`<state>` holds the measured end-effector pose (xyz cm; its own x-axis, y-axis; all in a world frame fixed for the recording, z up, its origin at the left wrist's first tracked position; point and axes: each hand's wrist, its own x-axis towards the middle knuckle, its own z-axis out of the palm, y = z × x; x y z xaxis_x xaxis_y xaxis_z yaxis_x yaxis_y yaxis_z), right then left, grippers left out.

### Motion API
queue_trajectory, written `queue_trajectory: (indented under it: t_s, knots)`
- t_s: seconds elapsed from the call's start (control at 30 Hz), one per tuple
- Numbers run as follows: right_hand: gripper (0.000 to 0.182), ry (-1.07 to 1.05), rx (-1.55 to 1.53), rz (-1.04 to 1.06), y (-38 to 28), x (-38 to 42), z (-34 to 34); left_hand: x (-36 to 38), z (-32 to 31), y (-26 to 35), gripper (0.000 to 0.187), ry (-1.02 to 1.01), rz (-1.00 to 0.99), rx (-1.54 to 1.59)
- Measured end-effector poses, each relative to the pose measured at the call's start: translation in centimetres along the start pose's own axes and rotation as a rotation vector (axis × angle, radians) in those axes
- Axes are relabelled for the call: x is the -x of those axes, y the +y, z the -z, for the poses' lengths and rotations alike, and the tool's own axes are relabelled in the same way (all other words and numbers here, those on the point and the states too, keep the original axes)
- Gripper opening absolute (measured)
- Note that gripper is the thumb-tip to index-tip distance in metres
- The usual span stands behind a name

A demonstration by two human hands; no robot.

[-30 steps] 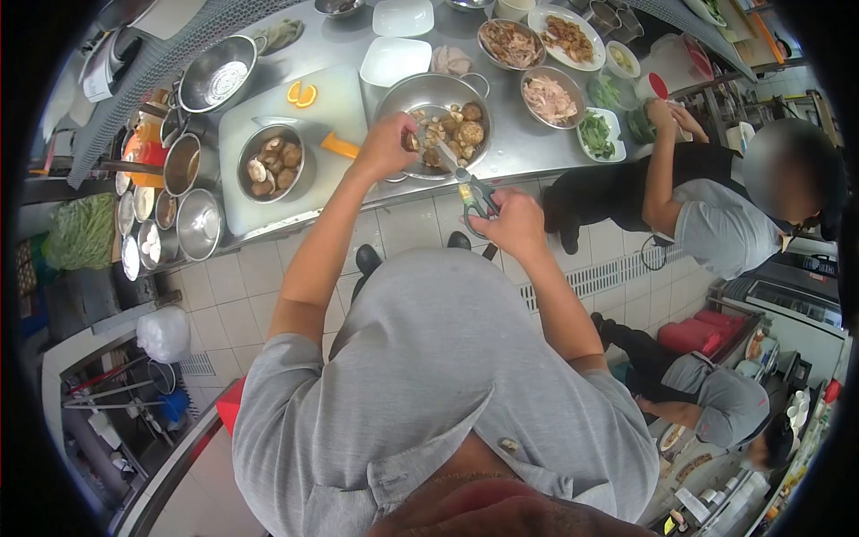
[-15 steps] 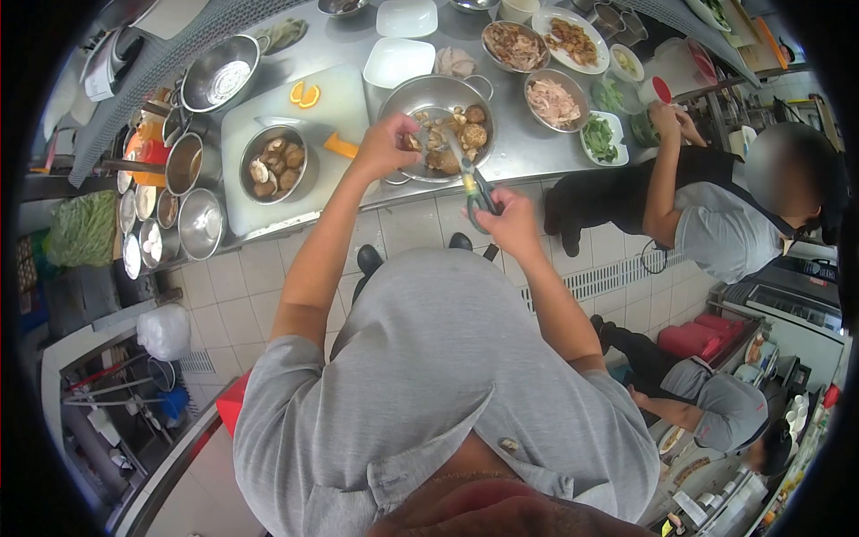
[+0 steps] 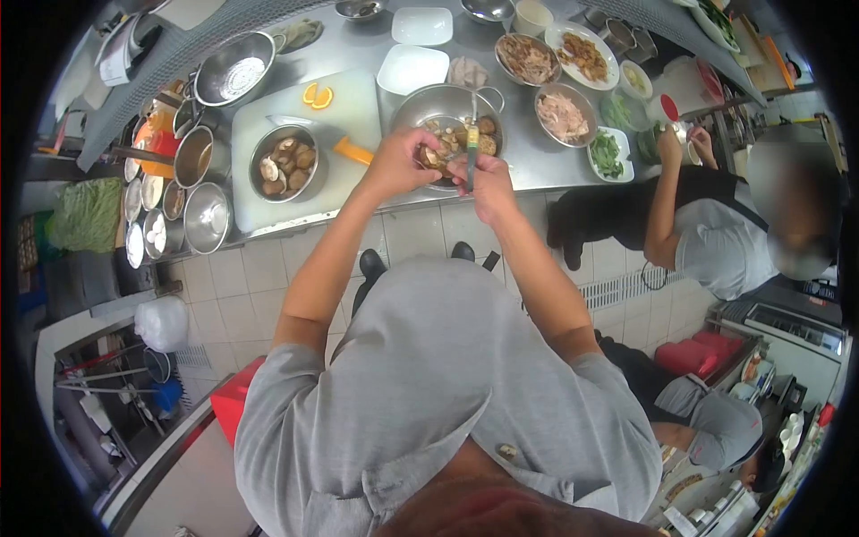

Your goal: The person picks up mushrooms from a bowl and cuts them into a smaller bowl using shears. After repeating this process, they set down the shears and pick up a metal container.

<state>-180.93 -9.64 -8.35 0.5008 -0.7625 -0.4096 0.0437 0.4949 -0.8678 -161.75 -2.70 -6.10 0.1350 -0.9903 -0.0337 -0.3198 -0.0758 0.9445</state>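
Over a steel two-handled bowl (image 3: pixel 413 109), my left hand (image 3: pixel 404 163) pinches a brown mushroom (image 3: pixel 433 157). My right hand (image 3: pixel 490 186) is wrapped round kitchen scissors (image 3: pixel 472 140), their blades pointing away from me over the bowl; its fingertips are close to the mushroom. Several whole mushrooms (image 3: pixel 487 134) and small pale pieces lie in the bowl, partly hidden by my hands. To the left, another steel bowl (image 3: pixel 310 190) of mushrooms stands on a white cutting board (image 3: pixel 353 103). A knife with an orange handle (image 3: pixel 354 150) lies beside it.
Orange slices (image 3: pixel 318 96) lie on the board. White dishes (image 3: pixel 412 70), a bowl of shredded meat (image 3: pixel 564 115) and a dish of greens (image 3: pixel 608 154) stand around the bowl. Steel pots (image 3: pixel 208 219) crowd the left. A co-worker (image 3: pixel 707 206) works at the right.
My right hand has moved up and left, turning the scissors so they point straight away from me. My left hand has come slightly lower, closer to the right. The view has shifted a little.
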Motion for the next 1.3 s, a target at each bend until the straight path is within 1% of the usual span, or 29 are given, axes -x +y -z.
queue_trajectory:
  t_s: [0.1,0.2,0.3,0.4,0.5,0.63,0.7,0.73,0.8,0.9,1.0,1.03,1.1,1.13,1.17,1.2,1.23,1.3]
  knots:
    - [0.019,-0.062,0.001,0.029,-0.1,-0.1,0.1,0.7,0.6,-0.5,0.043,0.034,0.006,-0.051]
    - [0.016,-0.007,0.057,-0.056,-1.2,0.6,-1.6,1.2,0.6,-1.2,0.043,0.045,0.009,-0.067]
    - [0.013,-0.058,0.033,-0.076,-0.2,-0.1,-1.8,1.1,0.6,-1.0,0.043,0.058,-0.010,-0.098]
    - [0.015,-0.091,0.017,0.029,0.8,-0.2,-1.8,1.5,1.2,-0.3,0.043,0.075,-0.013,-0.170]
    - [0.018,-0.067,-0.016,0.049,0.6,-0.1,-1.7,2.1,1.9,-0.2,0.043,0.114,-0.011,-0.182]
    - [0.014,-0.055,0.053,-0.011,-0.4,-0.1,-2.7,2.6,2.2,-1.0,0.042,0.169,-0.040,-0.174]
    - [0.014,-0.075,0.086,-0.079,-0.7,-0.1,-3.5,2.6,1.8,-1.3,0.042,0.170,-0.104,-0.259]
    - [0.016,-0.103,0.080,-0.072,-0.3,-0.4,-3.5,2.6,1.7,-1.3,0.042,0.171,-0.138,-0.303]
    - [0.021,-0.155,0.070,-0.055,0.6,-0.7,-3.2,2.7,1.6,-1.1,0.043,0.165,-0.128,-0.320]
    - [0.017,-0.092,0.052,-0.009,1.1,-0.7,-2.9,3.3,2.4,-1.0,0.042,0.188,-0.073,-0.273]
    - [0.015,-0.052,0.208,0.027,0.9,-1.1,-2.4,4.3,4.3,-1.8,0.041,0.263,-0.040,-0.236]
    - [0.016,-0.040,0.310,0.045,0.4,-1.3,-2.6,4.8,5.3,-1.9,0.040,0.295,-0.037,-0.230]
    - [0.019,-0.012,0.514,0.078,-0.6,-1.9,-3.0,6.5,8.4,-1.8,0.036,0.401,-0.003,-0.323]
    - [0.021,-0.011,0.623,0.143,0.2,-3.1,-2.4,7.1,10.4,-3.7,0.036,0.476,-0.097,-0.390]
    - [0.022,-0.010,0.732,0.209,1.5,-4.9,-1.5,8.2,12.3,-3.8,0.036,0.523,-0.097,-0.569]
    - [0.024,-0.009,0.842,0.275,2.1,-6.3,-0.9,9.1,14.0,-3.9,0.037,0.527,0.054,-0.504]
    - [0.026,-0.040,0.962,0.235,1.5,-6.8,-0.7,10.1,15.4,-3.3,0.037,0.538,0.115,-0.663]
    - [0.025,-0.078,1.012,0.176,0.8,-7.3,-0.7,11.2,17.2,-3.9,0.039,0.566,0.149,-0.841]
